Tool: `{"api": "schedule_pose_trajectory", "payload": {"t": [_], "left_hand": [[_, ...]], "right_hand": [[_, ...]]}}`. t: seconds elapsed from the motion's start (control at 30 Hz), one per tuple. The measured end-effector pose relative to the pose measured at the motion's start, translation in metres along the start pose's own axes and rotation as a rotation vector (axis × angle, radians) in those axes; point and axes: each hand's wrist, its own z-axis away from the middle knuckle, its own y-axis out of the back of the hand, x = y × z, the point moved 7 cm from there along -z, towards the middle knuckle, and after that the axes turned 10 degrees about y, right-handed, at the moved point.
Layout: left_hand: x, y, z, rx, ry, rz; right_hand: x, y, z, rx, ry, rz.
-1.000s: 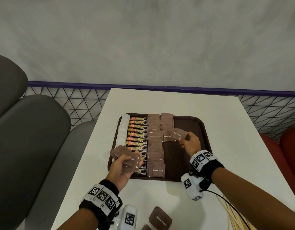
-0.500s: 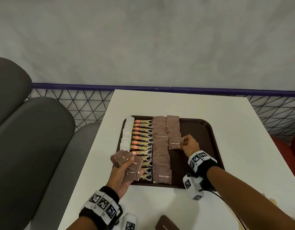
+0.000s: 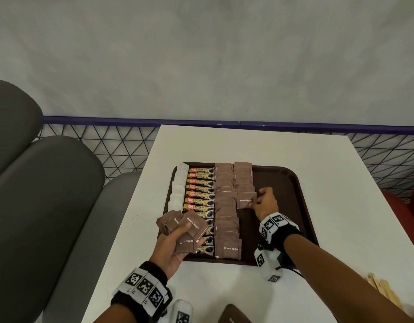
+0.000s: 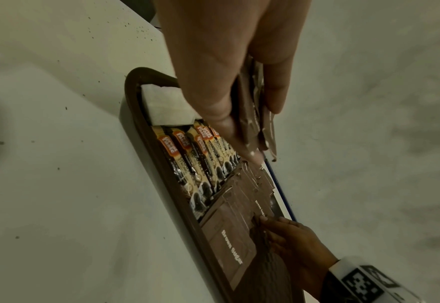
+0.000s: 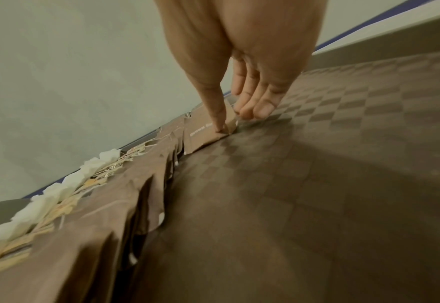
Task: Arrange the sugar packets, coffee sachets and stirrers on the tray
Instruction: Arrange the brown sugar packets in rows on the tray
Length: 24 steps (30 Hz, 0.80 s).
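A brown tray (image 3: 294, 183) holds a column of white sugar packets (image 3: 178, 187), a column of coffee sachets (image 3: 200, 190) and two columns of brown sugar packets (image 3: 225, 217). My right hand (image 3: 259, 200) pinches one brown sugar packet (image 3: 245, 200) by its right edge at the near end of the shorter right column. In the right wrist view the thumb presses on that packet (image 5: 206, 133) and the fingertips (image 5: 252, 112) touch the tray beside it. My left hand (image 3: 178, 238) holds several brown sugar packets (image 3: 185, 226) fanned over the tray's near left corner.
Wooden stirrers (image 3: 383, 290) lie on the white table (image 3: 294, 148) at the near right. Another brown packet (image 3: 234, 315) lies at the near edge. The tray's right half is bare. Grey seats stand to the left, a mesh rail behind.
My right hand has brought the brown sugar packet down from above the tray and to the left, onto the near end of the right column. The left hand has stayed put.
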Motion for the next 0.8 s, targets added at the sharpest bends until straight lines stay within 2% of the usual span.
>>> {"api": "schedule_pose_trajectory", "payload": {"t": [0.17,0.33,0.47,0.57,0.67,0.73,0.8], "left_hand": [[0.001,0.0,0.0,0.019,-0.022,-0.03],[0.002,-0.004,0.002,0.028,-0.046,-0.042],[0.002,-0.007,0.007,0.036,-0.069,-0.034],[0.002,-0.011,0.011,0.024,-0.084,-0.024],[0.0,-0.015,0.014,0.002,-0.089,-0.03],[-0.002,-0.019,0.016,-0.02,-0.087,-0.051],[-0.003,-0.022,0.019,-0.043,-0.078,-0.054]], "right_hand": [[-0.018,0.016,0.014,0.132,0.133,-0.011],[-0.046,0.017,0.032,0.106,0.284,-0.059],[-0.078,0.004,0.056,-0.046,0.426,-0.157],[-0.099,-0.014,0.085,-0.28,0.461,-0.321],[-0.108,-0.033,0.108,-0.497,0.44,-0.386],[-0.107,-0.042,0.116,-0.569,0.415,-0.421],[-0.105,-0.045,0.117,-0.572,0.409,-0.444]]}}
